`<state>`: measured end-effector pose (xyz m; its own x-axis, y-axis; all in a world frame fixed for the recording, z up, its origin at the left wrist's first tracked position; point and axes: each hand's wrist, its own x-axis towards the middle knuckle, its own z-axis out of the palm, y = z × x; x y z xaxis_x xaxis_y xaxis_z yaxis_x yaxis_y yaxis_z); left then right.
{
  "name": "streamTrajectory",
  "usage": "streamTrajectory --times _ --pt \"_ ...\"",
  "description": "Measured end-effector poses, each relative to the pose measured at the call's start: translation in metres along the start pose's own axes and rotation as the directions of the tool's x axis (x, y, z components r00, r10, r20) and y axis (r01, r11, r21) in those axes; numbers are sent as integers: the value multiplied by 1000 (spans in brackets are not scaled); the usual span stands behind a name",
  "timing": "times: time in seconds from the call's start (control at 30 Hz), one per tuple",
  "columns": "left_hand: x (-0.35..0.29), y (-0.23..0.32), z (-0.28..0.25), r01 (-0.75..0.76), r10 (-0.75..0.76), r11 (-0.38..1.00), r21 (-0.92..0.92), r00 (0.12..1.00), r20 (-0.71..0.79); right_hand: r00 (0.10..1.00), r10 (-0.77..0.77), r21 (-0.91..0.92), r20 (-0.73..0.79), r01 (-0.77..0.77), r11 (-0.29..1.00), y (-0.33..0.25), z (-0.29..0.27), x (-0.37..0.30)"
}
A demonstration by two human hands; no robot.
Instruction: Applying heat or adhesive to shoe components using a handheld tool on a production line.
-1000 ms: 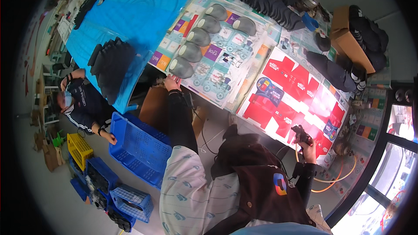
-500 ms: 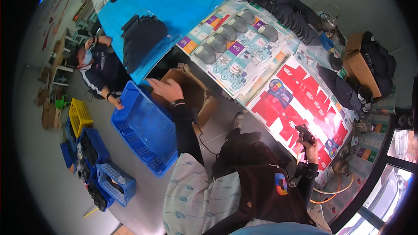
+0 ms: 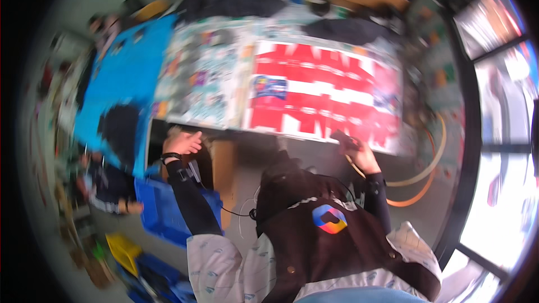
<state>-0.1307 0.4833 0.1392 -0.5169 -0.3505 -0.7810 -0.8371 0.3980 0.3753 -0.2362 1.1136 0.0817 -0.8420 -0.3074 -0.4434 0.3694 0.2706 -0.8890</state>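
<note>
Red-and-white sheet (image 3: 320, 90): lies flat; its near edge slants slightly down toward our right.
Blue tabletop (image 3: 126, 70): spreads at left; a dark stack (image 3: 119, 129) lies by its near corner, which reaches close to the blue crate (image 3: 163, 213).
Floor gap: between the near table edges and the dark apron (image 3: 314, 241); we see grey floor there, with a thin cord (image 3: 240, 213) across its left part.
Cardboard box (image 3: 224, 165): stands below the table edge, beside the blue crate; we find the room on the left narrowed by both.
Co-worker's hand (image 3: 135, 207): at the crate's left rim; blur hides whether it grips.
Left hand (image 3: 182, 143): forearm raised forward, near the box; fingers loosely spread, pointing right; we see nothing held.
Right hand (image 3: 366, 157): forearm raised, hand angled left; fingers curled round the dark tool.
Dark tool (image 3: 343, 139): in the right hand, at the sheet's near edge; blurred, so we cannot tell whether they touch; a pale hose (image 3: 352, 167) shows just below.
</note>
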Motion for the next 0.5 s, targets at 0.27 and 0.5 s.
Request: streamTrajectory --times 0.27,0.5 --pt "45 300 170 -571 693 531 -626 718 -67 956 239 -75 -172 -255 964 -10 -39 -27" --pt "-125 316 132 -656 836 314 687 -152 -527 986 162 65 -48 -159 985 12 -53 5"
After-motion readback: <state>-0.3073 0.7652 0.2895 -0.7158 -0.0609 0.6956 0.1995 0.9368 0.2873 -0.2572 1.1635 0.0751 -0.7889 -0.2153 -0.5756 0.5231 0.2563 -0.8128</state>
